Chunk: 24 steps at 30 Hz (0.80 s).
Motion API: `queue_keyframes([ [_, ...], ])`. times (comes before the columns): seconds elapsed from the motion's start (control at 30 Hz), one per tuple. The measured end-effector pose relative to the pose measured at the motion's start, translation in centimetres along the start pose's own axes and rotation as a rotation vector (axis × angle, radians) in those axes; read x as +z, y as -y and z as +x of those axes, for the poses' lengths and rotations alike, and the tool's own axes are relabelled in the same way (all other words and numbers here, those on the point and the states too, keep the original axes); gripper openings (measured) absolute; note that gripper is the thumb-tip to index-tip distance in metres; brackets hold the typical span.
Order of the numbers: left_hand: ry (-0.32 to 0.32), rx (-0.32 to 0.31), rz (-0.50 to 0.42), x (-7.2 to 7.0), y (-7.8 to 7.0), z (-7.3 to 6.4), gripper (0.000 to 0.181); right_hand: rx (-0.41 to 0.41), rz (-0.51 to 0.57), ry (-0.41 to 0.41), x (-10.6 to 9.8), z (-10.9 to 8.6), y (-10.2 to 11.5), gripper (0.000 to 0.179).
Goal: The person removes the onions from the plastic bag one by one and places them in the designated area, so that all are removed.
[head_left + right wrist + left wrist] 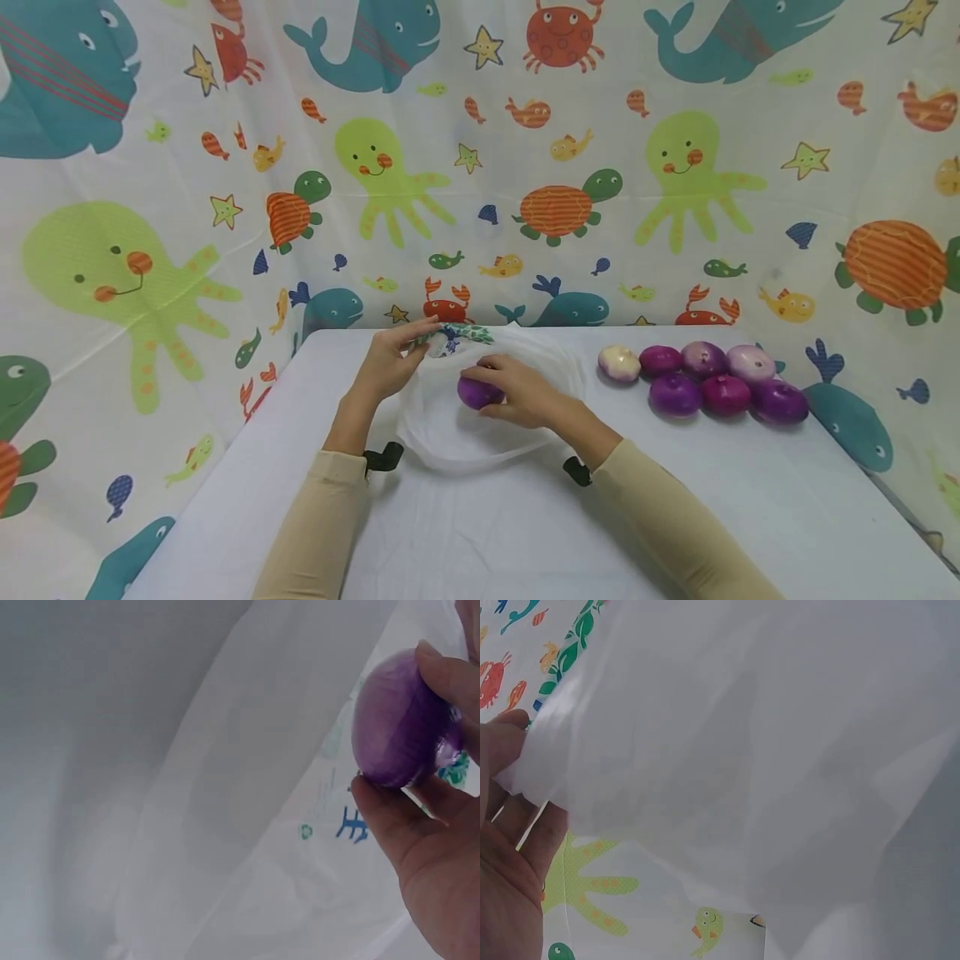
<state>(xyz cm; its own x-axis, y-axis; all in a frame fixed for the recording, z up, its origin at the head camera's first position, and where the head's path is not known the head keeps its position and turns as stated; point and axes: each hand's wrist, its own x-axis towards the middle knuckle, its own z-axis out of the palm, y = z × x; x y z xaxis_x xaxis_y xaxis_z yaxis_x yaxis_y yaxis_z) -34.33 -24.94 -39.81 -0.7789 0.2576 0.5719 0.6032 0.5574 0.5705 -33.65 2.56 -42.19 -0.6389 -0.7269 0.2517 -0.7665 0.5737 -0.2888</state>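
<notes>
A white plastic bag (442, 425) with green and blue print lies on the table, its mouth spread toward me. My left hand (387, 363) pinches the bag's upper edge between thumb and fingers; in the left wrist view the thin film (667, 735) stretches away from that hand (514, 825). A shiny purple onion (478, 393) is gripped in my right hand (525, 392), over the bag's opening. The right wrist view shows the onion (397, 720) between thumb and fingertips, with the bag's printed side (315, 847) behind it.
On the right of the white table (450, 542) several onions sit in a cluster, among them a pale one (619, 364) and a dark purple one (780, 402). A curtain (480, 167) printed with sea animals hangs behind the table and along its sides.
</notes>
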Motion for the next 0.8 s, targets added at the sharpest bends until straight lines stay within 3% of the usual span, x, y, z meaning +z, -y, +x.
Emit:
queue_keyframes([
  [0.27, -0.001, 0.005, 0.005, 0.2, 0.0, 0.0, 0.044, -0.025, 0.03, -0.048, -0.3, -2.4, -0.8, 0.065],
  [0.63, -0.017, 0.005, 0.02, 0.0, -0.1, 0.1, 0.044, -0.063, 0.027, -0.057, -1.7, -3.3, -0.4, 0.066],
  [0.8, -0.016, -0.002, 0.025, -0.1, 0.0, 0.1, 0.044, -0.029, 0.023, -0.076, -2.9, -3.8, -0.2, 0.066],
])
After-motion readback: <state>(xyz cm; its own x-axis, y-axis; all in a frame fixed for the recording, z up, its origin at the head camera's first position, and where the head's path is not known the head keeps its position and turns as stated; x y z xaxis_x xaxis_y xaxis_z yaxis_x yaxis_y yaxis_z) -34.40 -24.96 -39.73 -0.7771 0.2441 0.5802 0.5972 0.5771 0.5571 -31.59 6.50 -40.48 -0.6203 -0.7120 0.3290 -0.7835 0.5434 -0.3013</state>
